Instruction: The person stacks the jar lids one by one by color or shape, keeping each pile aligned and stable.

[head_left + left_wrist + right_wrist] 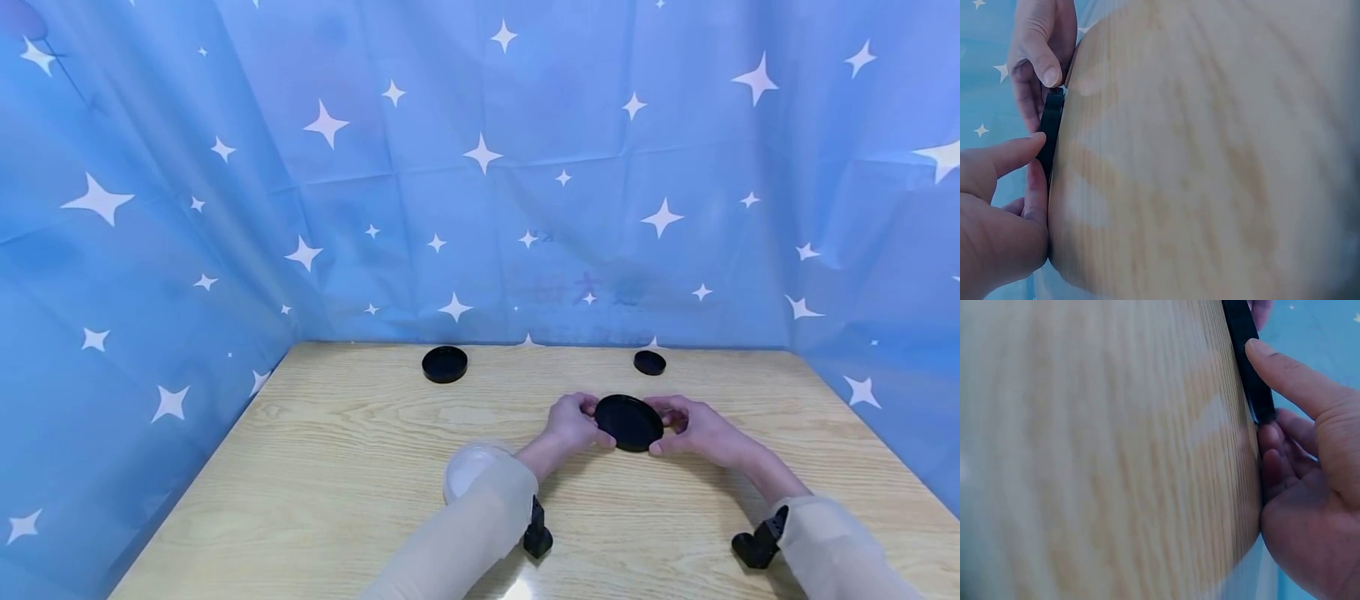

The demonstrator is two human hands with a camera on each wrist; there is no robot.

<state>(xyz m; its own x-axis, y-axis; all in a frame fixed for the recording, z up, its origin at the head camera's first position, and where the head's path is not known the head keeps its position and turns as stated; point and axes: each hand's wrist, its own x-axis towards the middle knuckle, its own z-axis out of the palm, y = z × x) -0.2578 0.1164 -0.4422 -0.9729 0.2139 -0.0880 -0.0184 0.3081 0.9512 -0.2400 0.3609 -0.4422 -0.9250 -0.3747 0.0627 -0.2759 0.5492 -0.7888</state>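
A black round shallow dish [628, 423] is between the two hands, over the right half of the table. My left hand [573, 425] holds its left edge, with the thumb at the near side. Opposite, my right hand [697, 429] grips the right edge. In the left wrist view the black dish [1052, 122] appears edge-on as a thin dark band close to the tabletop. From the right wrist, the thumb lies against the rim of the dish [1252, 369] while the other fingers curl under it. Whether it touches the table is hard to tell.
Two more black round dishes stand along the back edge: a larger one [445, 364] left of centre and a smaller one [649, 362] at right. A whitish, see-through round piece [468, 468] is partly hidden behind the left forearm. A blue starry curtain [480, 208] encloses the wooden table [315, 483].
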